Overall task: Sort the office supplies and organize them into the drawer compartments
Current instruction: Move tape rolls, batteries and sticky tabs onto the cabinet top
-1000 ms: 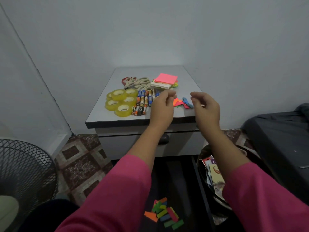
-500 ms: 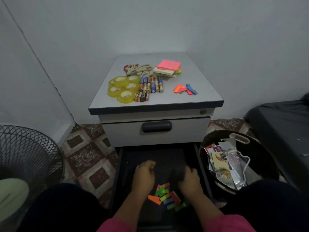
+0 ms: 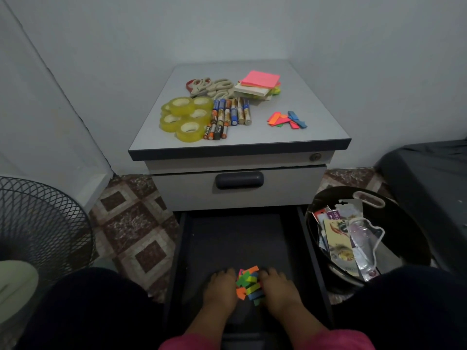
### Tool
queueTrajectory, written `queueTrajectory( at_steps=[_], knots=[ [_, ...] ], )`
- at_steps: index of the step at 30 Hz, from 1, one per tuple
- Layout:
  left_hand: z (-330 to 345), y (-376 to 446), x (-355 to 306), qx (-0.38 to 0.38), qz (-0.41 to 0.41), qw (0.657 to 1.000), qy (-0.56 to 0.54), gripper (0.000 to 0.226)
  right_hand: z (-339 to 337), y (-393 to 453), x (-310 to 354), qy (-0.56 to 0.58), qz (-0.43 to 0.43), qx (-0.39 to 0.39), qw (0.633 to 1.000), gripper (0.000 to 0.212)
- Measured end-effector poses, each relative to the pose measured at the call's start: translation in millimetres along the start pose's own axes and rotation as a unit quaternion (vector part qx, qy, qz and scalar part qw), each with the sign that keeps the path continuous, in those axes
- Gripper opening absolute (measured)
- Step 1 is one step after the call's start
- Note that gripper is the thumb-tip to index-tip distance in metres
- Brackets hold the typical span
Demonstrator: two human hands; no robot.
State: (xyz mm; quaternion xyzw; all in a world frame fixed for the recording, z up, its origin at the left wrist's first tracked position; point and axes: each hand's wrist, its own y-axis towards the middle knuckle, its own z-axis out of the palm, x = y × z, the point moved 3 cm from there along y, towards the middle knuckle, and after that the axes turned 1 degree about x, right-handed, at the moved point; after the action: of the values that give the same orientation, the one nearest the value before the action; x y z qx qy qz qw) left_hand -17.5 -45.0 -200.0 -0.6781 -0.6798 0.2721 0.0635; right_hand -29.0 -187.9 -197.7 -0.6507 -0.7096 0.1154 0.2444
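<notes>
Change: both hands now closer together than half second ago, pressed against colored tabs pile from either side; pile bunched tighter.
Left hand (image 3: 222, 286): fingers curved, touching left side of colored tabs (image 3: 249, 284).
Right hand (image 3: 276, 286): fingers curved, touching right side of pile.
Tabs: near end of open bottom drawer (image 3: 237, 238), between both hands.
Cabinet top (image 3: 316, 117), far: tape rolls (image 3: 185, 118), batteries and markers (image 3: 228, 117), scissors (image 3: 209, 87), sticky notes (image 3: 260, 83), second tab pile (image 3: 286, 120).
Right: black bin (image 3: 414, 238). Left: fan grille (image 3: 38, 228).
</notes>
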Motion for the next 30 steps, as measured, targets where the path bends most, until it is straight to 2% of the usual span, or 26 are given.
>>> queueTrajectory(
  at_steps=[4,10,14,18,22,26,30],
  knots=[
    [-1,2,3,0.032,-0.028,0.999,-0.001,0.023,-1,4,-3,0.055,0.011,-0.004,0.998,0.056],
    [1,5,3,0.025,-0.029,0.999,0.009,0.03,0,-1,-1,0.119,0.041,0.0,0.992,0.043],
    [4,9,6,0.037,-0.035,0.999,0.002,0.026,-5,-3,-1,0.133,0.038,0.013,0.99,0.045],
    [5,9,5,0.056,-0.044,0.997,0.007,0.029,-4,0,-6,0.201,0.03,0.034,0.979,0.036],
    [4,9,2,0.064,-0.052,0.997,-0.005,0.031,-9,1,-5,0.222,0.073,0.03,0.972,0.02],
    [-1,7,5,0.057,-0.049,0.996,-0.054,0.027,-14,3,-8,0.267,0.081,-0.008,0.96,0.016],
    [-14,4,5,0.032,-0.038,0.982,-0.184,0.012,-26,-2,-13,0.34,0.106,-0.034,0.934,0.012]
  ],
)
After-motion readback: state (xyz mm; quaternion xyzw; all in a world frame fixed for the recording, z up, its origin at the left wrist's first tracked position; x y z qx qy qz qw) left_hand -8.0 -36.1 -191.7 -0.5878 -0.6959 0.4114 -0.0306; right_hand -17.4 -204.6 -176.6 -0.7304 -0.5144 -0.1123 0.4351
